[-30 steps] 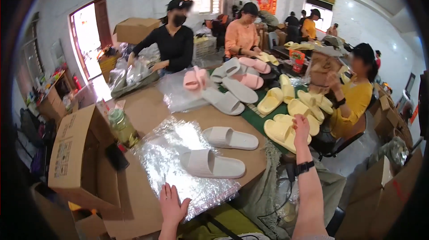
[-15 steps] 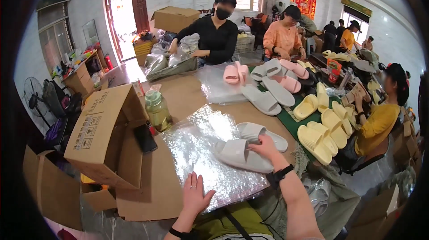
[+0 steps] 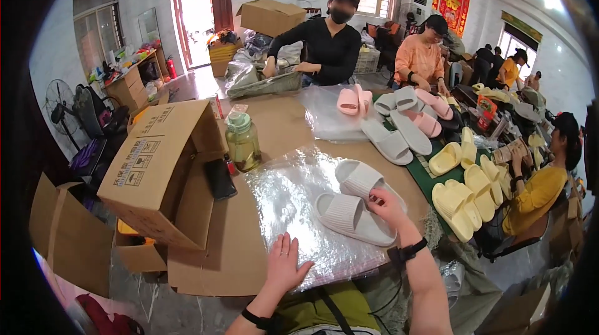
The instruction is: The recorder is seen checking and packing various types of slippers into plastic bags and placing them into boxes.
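Slippers (image 3: 342, 211), grey pr, touching R hand (image 3: 388, 208); L hand (image 3: 286, 265) apart, on plastic (image 3: 293, 194).

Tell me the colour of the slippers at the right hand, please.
The slippers are pale grey, clearest in head view.

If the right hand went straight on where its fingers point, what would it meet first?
Likely the farther grey slide slipper, at its ribbed strap, just ahead of the right hand; whether they touch is unclear.

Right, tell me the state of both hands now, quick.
Left hand: open, fingers spread, palm down on the clear plastic.
Right hand: closed, pinching the grey slippers where they meet.
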A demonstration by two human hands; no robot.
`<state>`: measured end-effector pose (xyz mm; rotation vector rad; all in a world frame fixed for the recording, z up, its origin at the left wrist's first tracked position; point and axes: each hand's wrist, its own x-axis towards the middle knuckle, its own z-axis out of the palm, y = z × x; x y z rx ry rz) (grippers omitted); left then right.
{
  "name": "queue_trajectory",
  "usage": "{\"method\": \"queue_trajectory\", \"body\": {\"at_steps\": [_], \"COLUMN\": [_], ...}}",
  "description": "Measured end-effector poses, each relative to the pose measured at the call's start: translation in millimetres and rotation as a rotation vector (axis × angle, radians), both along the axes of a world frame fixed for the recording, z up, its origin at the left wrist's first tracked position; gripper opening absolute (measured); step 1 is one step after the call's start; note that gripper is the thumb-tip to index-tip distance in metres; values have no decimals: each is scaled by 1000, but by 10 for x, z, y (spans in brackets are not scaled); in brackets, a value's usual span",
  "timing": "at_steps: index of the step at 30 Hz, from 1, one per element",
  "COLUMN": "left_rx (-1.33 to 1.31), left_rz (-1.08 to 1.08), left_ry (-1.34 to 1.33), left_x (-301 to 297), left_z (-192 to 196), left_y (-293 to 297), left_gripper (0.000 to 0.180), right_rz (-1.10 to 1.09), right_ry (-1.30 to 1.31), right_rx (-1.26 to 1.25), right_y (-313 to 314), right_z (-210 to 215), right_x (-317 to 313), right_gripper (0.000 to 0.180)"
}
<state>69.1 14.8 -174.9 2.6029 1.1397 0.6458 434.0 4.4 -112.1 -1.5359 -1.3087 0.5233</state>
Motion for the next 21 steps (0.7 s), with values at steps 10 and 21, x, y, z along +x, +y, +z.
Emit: {"method": "queue_trajectory", "body": {"at_steps": [10, 21], "left_rx": [9, -10], "left_rz": [-7, -4], "left_ry": [-3, 5], "left_x": [20, -5], "left_z": [74, -20], "left_y": [-34, 18], "left_gripper": [78, 78], "right_rz": [-82, -410], "right_ry": [-642, -553], "right_rx": [-205, -117], "right_y": [400, -195], "right_z": [-569, 21], "right_x": [16, 102], "right_gripper": [27, 19]}}
